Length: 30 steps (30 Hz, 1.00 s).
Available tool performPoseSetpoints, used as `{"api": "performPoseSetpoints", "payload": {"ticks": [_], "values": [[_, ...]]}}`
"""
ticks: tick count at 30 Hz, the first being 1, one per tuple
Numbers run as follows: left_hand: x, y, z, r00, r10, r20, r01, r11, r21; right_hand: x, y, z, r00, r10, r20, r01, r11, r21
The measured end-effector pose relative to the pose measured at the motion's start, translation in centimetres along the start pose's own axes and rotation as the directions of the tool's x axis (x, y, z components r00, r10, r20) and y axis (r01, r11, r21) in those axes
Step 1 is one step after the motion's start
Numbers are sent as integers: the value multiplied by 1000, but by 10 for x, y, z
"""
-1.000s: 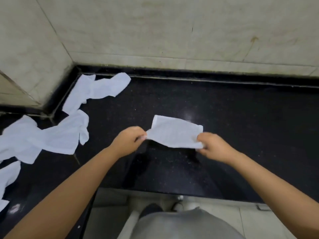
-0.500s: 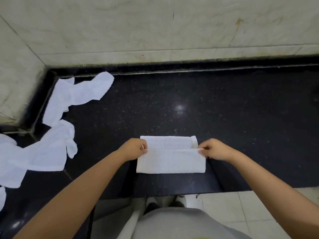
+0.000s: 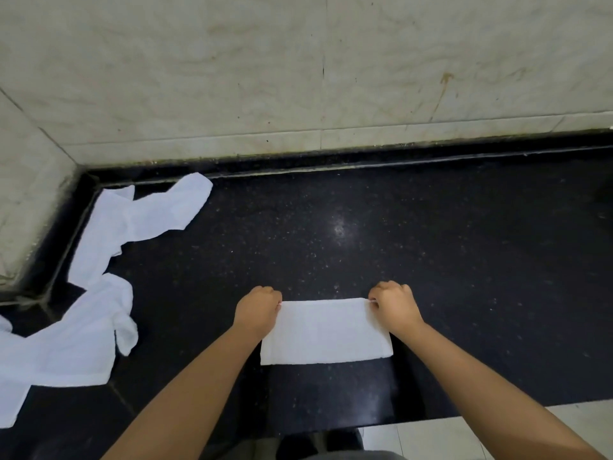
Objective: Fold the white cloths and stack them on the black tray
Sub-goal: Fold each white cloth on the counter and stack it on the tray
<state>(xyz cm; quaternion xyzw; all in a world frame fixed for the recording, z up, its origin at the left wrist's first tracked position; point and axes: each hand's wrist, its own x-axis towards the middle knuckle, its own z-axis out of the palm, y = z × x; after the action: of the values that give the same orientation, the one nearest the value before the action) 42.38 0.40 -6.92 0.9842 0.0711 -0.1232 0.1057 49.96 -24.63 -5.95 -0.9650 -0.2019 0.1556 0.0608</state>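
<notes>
- The folded white cloth [image 3: 326, 330] lies flat on the black counter [image 3: 447, 260] near its front edge; bare counter stretches to its right and behind it.
- 2 crumpled cloths [image 3: 132, 220] sit at the left, the nearer cloth [image 3: 66, 346] cut off by the frame.
- Left hand [image 3: 257, 308] and right hand [image 3: 394, 307], fingers curled, pinch the cloth's 2 far corners.

no readable text, no labels, no numbers anywhere
</notes>
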Motion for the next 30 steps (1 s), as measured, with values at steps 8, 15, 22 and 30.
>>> {"api": "performPoseSetpoints", "payload": {"ticks": [8,15,22,30], "values": [[-7,-5,-2,991,88,99,-103,981,164,8,-4,-9,989,-59,134,76,990,-122],[-12,-12,-26,971,237,-6,-236,969,72,11,-6,-49,937,-156,313,183,981,-59],[-23,-22,-77,761,423,-491,-434,896,99,-6,6,-90,879,-367,-306,398,916,46],[-63,-28,24,847,475,-238,-490,872,-4,-61,8,15,941,-302,-151,284,950,-129]]}}
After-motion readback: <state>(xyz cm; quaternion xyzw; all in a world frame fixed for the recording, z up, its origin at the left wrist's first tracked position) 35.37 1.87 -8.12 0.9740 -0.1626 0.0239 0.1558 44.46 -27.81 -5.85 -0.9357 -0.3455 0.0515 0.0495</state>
